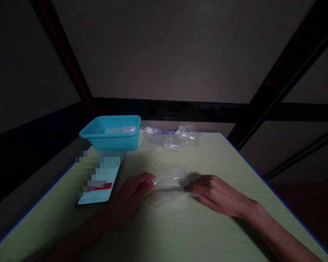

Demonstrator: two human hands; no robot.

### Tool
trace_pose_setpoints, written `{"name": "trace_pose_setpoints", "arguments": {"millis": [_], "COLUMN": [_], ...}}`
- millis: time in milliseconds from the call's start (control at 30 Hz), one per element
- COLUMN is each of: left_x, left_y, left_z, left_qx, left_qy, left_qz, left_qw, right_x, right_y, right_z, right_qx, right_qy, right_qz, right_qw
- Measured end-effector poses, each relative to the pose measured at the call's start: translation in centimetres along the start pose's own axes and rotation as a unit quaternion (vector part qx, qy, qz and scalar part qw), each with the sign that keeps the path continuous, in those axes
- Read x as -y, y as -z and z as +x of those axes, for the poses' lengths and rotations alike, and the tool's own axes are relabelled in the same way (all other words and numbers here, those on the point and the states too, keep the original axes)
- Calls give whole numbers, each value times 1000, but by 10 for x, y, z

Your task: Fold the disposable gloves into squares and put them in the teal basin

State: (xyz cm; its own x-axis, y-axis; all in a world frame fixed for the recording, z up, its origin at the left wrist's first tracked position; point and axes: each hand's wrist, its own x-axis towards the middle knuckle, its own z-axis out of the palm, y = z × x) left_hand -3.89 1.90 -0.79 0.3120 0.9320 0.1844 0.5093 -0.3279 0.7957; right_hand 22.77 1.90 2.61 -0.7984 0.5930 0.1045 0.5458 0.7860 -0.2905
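Head view: right hand (214,193) is pinching film (169,173), left hand (135,187) unclear in grip; likely light, slippery, best held toward table's (196,236) side edges.

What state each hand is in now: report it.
Left hand: loosely curled at the clear plastic; hold cannot be told.
Right hand: appears closed on the clear plastic's right edge.

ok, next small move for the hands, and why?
I'd probably smooth the clear plastic outward, gently: it looks wrinkled, and the left hand and right hand are at its opposite sides.
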Motion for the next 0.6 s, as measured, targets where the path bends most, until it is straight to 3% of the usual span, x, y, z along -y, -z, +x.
{"name": "trace_pose_setpoints", "arguments": {"millis": [200, 367, 433, 600], "left_x": [-7, -3, 0, 1], "left_y": [7, 3, 1, -3], "left_z": [5, 6, 6, 6], "left_qx": [0, -29, -47, -65], "left_qy": [47, 68, 65, 73], "left_qz": [-41, -71, -75, -64], "left_qw": [998, 995, 994, 993], "right_x": [-13, -30, -34, -37], "right_y": [11, 8, 2, -10], "right_z": [19, 44, 50, 52], "right_qx": [23, 45, 34, -37], "right_qy": [-67, -145, -186, -227], "right_qz": [124, 350, 373, 359], "right_qw": [990, 924, 909, 905]}}
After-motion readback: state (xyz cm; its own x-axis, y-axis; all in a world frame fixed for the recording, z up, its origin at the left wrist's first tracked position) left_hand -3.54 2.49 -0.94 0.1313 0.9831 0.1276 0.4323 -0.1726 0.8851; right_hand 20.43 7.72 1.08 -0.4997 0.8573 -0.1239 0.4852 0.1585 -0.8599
